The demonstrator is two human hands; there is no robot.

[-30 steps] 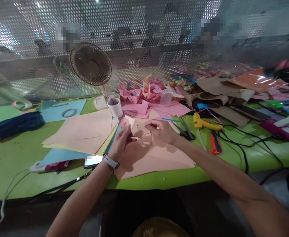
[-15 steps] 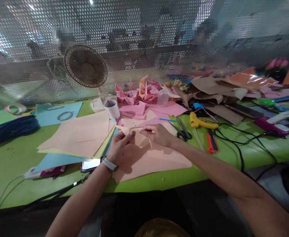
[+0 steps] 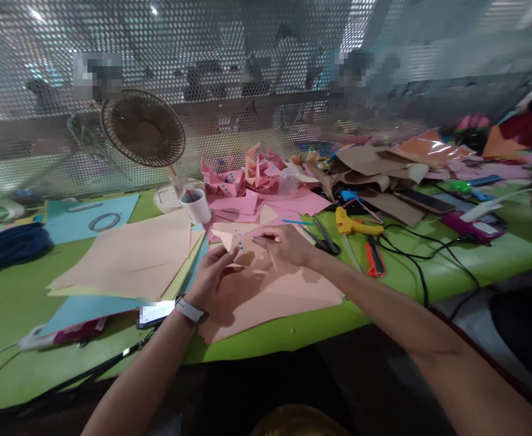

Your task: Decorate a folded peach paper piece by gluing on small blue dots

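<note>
My left hand [image 3: 214, 269] pinches a folded peach paper piece [image 3: 226, 235] between thumb and fingers. Several small blue dots show on this paper near my thumb tip. Just to its right, my right hand [image 3: 284, 245] has thumb and forefinger pressed together; whatever they hold, if anything, is too small to make out. Under both hands lie peach paper sheets [image 3: 266, 303], stacked at the front of the table. A white cup [image 3: 196, 208] stands beyond my left hand, and scissors [image 3: 327, 239] lie beyond my right wrist.
A fan [image 3: 143, 128] stands at the back. Stacked coloured sheets [image 3: 125, 251] and a phone [image 3: 154, 313] lie at left. A yellow glue gun [image 3: 357, 224], a red cutter [image 3: 375, 257] and black cables [image 3: 423, 260] lie at right. Pink folded papers [image 3: 229, 181] are heaped behind.
My right fingertips have drawn slightly away from the paper in my left hand, and blue dots now show on it. The view has swung a little to the right.
</note>
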